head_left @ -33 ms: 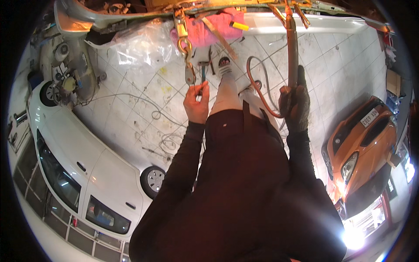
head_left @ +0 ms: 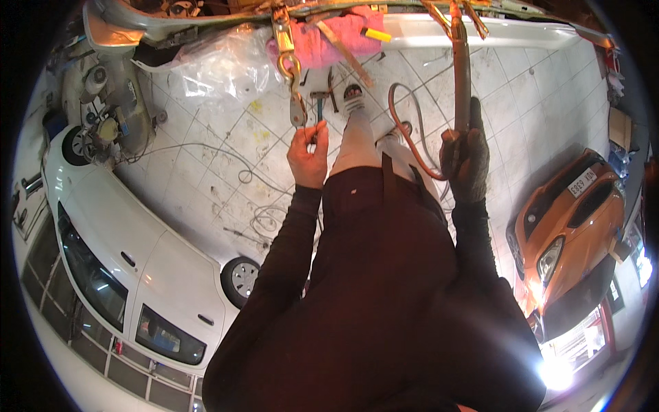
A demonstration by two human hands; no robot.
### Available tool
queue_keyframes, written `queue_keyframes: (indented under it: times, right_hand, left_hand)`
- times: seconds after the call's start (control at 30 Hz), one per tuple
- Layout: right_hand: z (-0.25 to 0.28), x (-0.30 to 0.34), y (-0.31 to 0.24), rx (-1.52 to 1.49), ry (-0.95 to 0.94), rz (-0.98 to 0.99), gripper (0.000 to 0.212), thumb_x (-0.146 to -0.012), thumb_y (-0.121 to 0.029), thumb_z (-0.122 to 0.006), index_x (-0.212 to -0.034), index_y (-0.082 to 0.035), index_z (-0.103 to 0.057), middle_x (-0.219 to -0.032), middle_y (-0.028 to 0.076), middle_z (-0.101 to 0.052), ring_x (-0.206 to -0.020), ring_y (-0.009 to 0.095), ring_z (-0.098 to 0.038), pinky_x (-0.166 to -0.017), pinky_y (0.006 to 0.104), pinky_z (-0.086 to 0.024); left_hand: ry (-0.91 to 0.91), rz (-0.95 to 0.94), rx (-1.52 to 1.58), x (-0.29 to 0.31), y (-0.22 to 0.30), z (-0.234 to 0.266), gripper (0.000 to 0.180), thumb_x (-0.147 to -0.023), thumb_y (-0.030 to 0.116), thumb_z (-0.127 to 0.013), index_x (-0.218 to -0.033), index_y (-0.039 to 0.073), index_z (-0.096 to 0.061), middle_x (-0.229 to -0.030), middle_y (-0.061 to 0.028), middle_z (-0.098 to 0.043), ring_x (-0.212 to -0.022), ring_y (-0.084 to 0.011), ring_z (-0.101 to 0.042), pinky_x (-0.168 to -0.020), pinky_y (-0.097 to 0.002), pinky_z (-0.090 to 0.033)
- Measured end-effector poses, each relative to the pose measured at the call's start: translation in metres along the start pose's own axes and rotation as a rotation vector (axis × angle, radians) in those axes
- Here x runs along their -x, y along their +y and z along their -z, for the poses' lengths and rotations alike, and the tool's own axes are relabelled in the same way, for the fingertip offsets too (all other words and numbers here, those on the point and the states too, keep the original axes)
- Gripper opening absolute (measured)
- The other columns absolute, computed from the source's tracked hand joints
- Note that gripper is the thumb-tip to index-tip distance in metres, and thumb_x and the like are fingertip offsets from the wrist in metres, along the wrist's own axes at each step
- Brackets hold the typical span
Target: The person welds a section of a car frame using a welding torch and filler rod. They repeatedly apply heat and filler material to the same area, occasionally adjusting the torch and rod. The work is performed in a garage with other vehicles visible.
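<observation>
While left hand [head_left: 307, 159] grips pliers [head_left: 320, 110] | gloved right hand [head_left: 469, 159] clasps hose [head_left: 461, 75]

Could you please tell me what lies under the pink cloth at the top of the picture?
The pink cloth rests on a long pale panel, with a tan strap and a yellow item on top. Whatever lies directly beneath it is covered.

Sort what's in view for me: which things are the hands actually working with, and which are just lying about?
In hand:
- left hand pinching a small blue-handled tool beside the hanging metal hook
- gloved right hand gripping the orange hose

Lying about:
- pink cloth
- clear plastic sheet
- thin cable on the tiled floor
- white car
- orange car
</observation>
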State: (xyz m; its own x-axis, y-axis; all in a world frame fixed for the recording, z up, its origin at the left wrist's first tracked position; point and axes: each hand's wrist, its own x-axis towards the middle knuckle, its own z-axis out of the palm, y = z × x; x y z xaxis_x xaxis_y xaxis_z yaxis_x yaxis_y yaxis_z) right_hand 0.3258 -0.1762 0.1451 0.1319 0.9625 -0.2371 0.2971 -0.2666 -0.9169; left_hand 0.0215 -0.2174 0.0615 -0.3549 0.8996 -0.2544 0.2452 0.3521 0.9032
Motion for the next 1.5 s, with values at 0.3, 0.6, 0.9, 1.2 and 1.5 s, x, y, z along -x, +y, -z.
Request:
queue_keyframes:
  times: [0.3,0.6,0.9,1.2,1.5]
  right_hand:
    - [0.029,0.029,0.015,-0.354,-0.011,-0.234,0.074,-0.107,-0.050,-0.056,-0.167,-0.014,-0.030,-0.093,0.005,-0.068,-0.061,0.006,-0.057,-0.050,0.0211,-0.044]
    - [0.078,0.061,0.021,-0.614,-0.069,-0.302,0.076,-0.106,-0.051,-0.057,-0.167,-0.015,-0.030,-0.094,0.005,-0.067,-0.063,0.005,-0.055,-0.052,0.0193,-0.044]
    - [0.090,0.069,0.038,-0.640,-0.166,-0.298,0.072,-0.106,-0.045,-0.060,-0.165,-0.012,-0.034,-0.091,0.002,-0.066,-0.069,0.005,-0.058,-0.057,0.0199,-0.047]
    - [0.035,0.048,0.016,-0.513,-0.112,-0.324,0.069,-0.109,-0.047,-0.050,-0.163,-0.006,-0.036,-0.090,0.000,-0.066,-0.067,0.005,-0.056,-0.055,0.0212,-0.043]
    - [-0.025,0.010,0.022,-0.457,-0.123,-0.398,0.066,-0.109,-0.049,-0.049,-0.155,-0.002,-0.046,-0.081,0.002,-0.064,-0.064,0.007,-0.057,-0.054,0.0234,-0.044]
  left_hand:
    - [0.041,-0.055,-0.039,0.005,-0.014,-0.006,0.023,-0.099,0.021,-0.075,-0.107,0.000,-0.076,-0.090,-0.0051,-0.074,-0.073,-0.0119,-0.065,-0.072,-0.0291,-0.054]
    - [0.071,-0.055,0.013,0.005,-0.015,-0.014,0.029,-0.101,0.027,-0.073,-0.113,0.002,-0.077,-0.090,-0.0029,-0.073,-0.069,-0.0103,-0.064,-0.067,-0.0273,-0.054]
    - [0.104,-0.098,0.035,0.003,-0.013,-0.013,0.031,-0.102,0.031,-0.073,-0.115,0.003,-0.078,-0.093,-0.0029,-0.073,-0.073,-0.0096,-0.065,-0.069,-0.0267,-0.054]
    - [-0.042,-0.046,0.135,-0.003,0.025,-0.039,0.029,-0.101,0.026,-0.074,-0.116,0.001,-0.078,-0.097,-0.0027,-0.072,-0.081,-0.0104,-0.065,-0.079,-0.0259,-0.053]
    - [-0.232,-0.175,0.075,-0.073,0.034,-0.052,0.026,-0.102,0.023,-0.075,-0.118,0.002,-0.078,-0.100,-0.0013,-0.072,-0.087,-0.0075,-0.065,-0.080,-0.0250,-0.054]
